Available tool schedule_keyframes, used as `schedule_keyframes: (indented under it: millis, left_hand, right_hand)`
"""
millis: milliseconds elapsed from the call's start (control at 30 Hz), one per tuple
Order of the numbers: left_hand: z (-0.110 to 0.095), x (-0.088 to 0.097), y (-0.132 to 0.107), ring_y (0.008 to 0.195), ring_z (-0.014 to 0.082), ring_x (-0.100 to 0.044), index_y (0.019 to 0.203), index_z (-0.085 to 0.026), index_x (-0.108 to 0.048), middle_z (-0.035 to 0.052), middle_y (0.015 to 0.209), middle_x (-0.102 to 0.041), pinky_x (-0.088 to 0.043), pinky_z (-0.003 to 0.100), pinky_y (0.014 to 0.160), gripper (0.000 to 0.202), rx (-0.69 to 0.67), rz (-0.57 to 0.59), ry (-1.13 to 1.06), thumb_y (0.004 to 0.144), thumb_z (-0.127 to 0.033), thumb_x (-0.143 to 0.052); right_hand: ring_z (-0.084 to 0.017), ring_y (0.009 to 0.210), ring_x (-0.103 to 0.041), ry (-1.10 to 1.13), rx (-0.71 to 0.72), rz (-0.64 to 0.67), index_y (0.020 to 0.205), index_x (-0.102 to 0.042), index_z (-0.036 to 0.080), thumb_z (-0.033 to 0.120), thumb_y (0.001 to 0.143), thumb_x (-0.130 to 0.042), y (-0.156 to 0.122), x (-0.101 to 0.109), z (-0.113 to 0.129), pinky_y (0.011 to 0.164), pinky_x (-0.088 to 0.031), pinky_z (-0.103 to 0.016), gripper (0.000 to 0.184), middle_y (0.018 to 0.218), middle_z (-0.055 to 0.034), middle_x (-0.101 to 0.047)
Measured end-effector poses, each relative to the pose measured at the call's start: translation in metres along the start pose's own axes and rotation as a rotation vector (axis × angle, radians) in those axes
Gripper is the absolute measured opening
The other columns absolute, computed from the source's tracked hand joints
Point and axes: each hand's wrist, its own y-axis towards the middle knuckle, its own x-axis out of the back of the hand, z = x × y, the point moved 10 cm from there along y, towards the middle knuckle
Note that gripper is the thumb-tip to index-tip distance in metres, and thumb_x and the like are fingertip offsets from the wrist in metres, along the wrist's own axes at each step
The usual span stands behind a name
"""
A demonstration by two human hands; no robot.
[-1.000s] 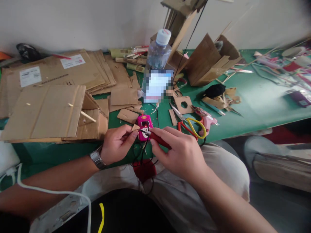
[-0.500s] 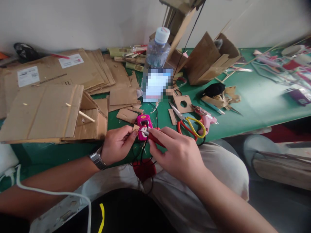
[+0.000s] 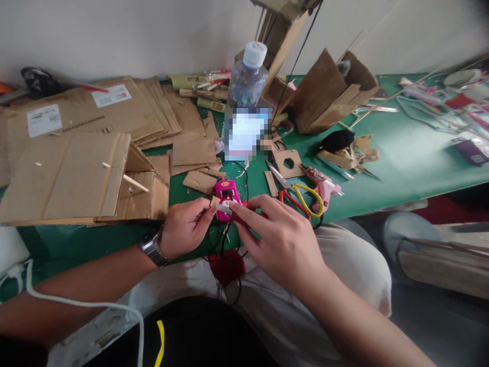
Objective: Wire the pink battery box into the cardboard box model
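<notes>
My left hand (image 3: 184,228), with a metal watch on the wrist, pinches a small piece of cardboard (image 3: 214,201) between thumb and fingers. A craft knife (image 3: 223,208) is gripped in my right hand (image 3: 284,239); its flat blade points left and meets or nearly meets the cardboard. Most of the knife's handle is hidden by my fingers. Just behind both hands, a magenta device (image 3: 226,187) with a lit red spot and black cords rests on the green table (image 3: 191,250).
Scissors (image 3: 301,199) and a pink glue gun (image 3: 327,196) lie to the right. A cardboard box model (image 3: 64,178) stands left. Behind are a plastic bottle (image 3: 248,81), a blurred-out screen (image 3: 246,135) and cardboard sheets (image 3: 194,150). A white cable (image 3: 87,304) crosses near my left forearm.
My right hand has rolled the knife, so the blade's flat side now shows and the red handle is largely covered. My left hand stays almost in place with the cardboard.
</notes>
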Motion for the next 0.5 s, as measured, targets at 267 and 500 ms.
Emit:
schedule_keyframes:
  millis: [267,500]
  left_hand:
    - [0.000,0.001,0.000,0.050,0.0091,-0.046,0.077,-0.019,-0.062,-0.0040,0.058,-0.056,-0.031,0.025,0.052,0.030,-0.010,-0.004,0.020,0.105,-0.030,-0.060]
    - [0.000,0.002,0.001,0.052,0.0092,-0.047,0.077,-0.019,-0.061,-0.0040,0.059,-0.055,-0.031,0.025,0.053,0.029,-0.030,-0.014,0.027,0.105,-0.028,-0.059]
  right_hand:
    - [-0.021,0.076,-0.075,0.023,-0.059,0.052,0.126,-0.074,0.013,0.027,0.107,-0.054,-0.001,-0.010,-0.003,0.062,-0.054,-0.032,0.031,0.092,-0.0097,-0.080]
    - [-0.024,0.091,-0.079,0.215,-0.163,0.116,0.134,-0.068,0.014,0.022,0.109,-0.050,-0.001,-0.016,-0.005,0.068,-0.062,-0.033,0.032,0.110,-0.0110,-0.080]
